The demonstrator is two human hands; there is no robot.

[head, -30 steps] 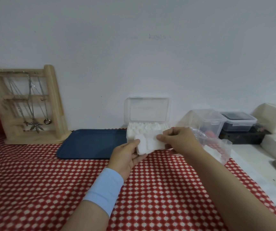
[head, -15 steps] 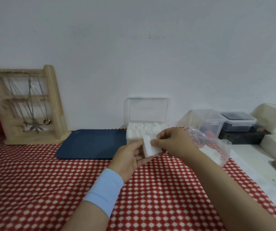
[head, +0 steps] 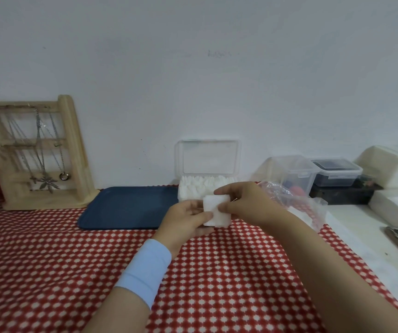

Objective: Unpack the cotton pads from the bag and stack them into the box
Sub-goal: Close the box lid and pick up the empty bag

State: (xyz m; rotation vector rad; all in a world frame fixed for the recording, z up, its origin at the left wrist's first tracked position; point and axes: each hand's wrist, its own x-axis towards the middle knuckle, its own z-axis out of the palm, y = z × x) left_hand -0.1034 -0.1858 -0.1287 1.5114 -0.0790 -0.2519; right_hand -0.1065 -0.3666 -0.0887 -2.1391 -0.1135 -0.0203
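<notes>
A small stack of white cotton pads is held between both hands just in front of the clear box. My left hand grips the stack from below and the left, thumb on its front. My right hand pinches its right side and top edge. The clear plastic box stands against the wall with its lid raised, packed with upright white pads. The crumpled clear bag lies on the cloth behind my right wrist, some white pads showing inside.
A dark blue tray lies left of the box. A wooden jewellery stand with necklaces leans at the far left. Clear lidded containers, a dark-filled tub and white foam blocks crowd the right side.
Both hands drew back slightly from the box toward me and closed together on the pad stack, which now sits squarer and lower between them.
</notes>
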